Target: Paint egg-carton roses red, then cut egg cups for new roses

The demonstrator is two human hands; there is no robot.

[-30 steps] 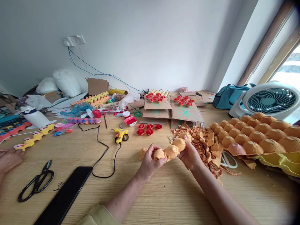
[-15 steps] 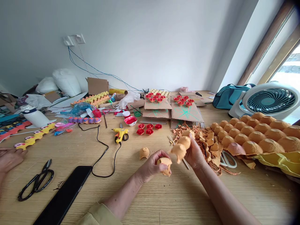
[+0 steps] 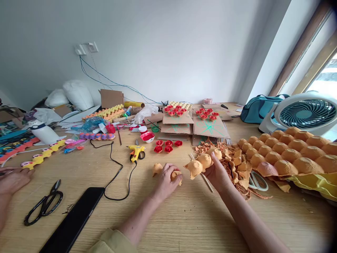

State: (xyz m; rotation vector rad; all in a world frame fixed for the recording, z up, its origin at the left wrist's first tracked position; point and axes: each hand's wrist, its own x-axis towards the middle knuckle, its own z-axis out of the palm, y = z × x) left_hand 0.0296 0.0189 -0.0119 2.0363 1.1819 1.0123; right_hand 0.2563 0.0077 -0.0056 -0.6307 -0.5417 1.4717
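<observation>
My left hand (image 3: 168, 179) is closed round a single orange egg-carton cup (image 3: 176, 175), low over the wood table. Just left of it another loose orange cup (image 3: 157, 169) sits on the table, partly behind my fingers. In my right hand (image 3: 217, 174) is a strip of joined orange egg-carton cups (image 3: 204, 161), held up over a pale stick (image 3: 207, 183). My thumb presses its right end, and the fingers beneath are partly hidden. Torn orange carton scraps (image 3: 235, 165) lie beyond and beside that hand.
Right: stacked egg trays (image 3: 286, 151), white-handled scissors (image 3: 258, 181), a fan (image 3: 302, 114). Ahead: red paper roses (image 3: 168, 143), cardboard pieces (image 3: 212, 129), a red-paint bowl (image 3: 147, 137). Left: a yellow glue gun (image 3: 136, 153) with cord, a black phone (image 3: 73, 219), black scissors (image 3: 44, 203), another person's hand (image 3: 15, 180).
My left hand has moved left and down to the table with the single cup, beside the loose one. The strip in my right hand has tilted more level.
</observation>
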